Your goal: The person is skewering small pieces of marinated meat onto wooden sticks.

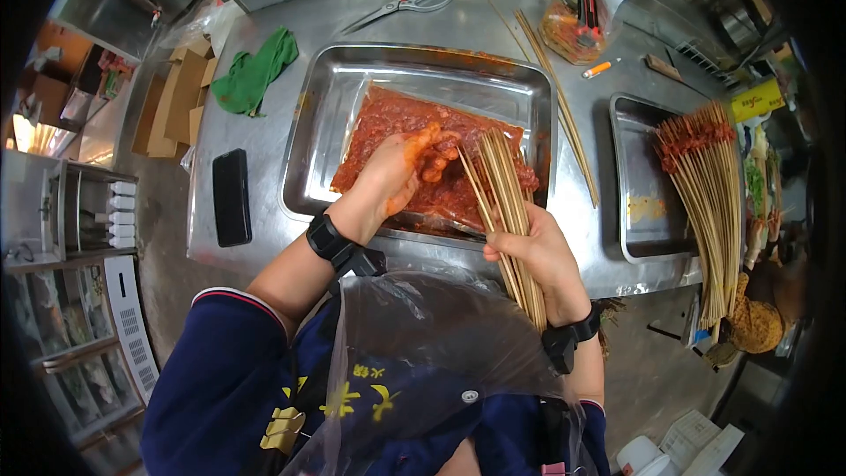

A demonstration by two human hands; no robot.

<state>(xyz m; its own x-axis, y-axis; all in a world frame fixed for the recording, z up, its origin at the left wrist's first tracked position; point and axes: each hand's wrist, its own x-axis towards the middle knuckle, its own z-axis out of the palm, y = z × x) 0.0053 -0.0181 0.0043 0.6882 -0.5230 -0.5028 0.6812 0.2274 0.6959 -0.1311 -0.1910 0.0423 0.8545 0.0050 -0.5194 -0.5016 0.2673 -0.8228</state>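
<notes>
My right hand is wrapped round a thick bundle of bamboo skewers, tips pointing away from me over the meat. One skewer stands a little apart from the bundle, its tip close to my left fingers. My left hand, fingers smeared with red sauce, is curled on a small piece of the marinated meat just left of that tip. Below both hands lies a flat mass of red marinated meat in a steel tray. The lower ends of the skewers reach back past my right wrist.
Finished meat skewers lie across a second steel tray at right. Scissors, a green cloth, a black phone, loose skewers, an orange pen and a bagged tub lie on the steel table.
</notes>
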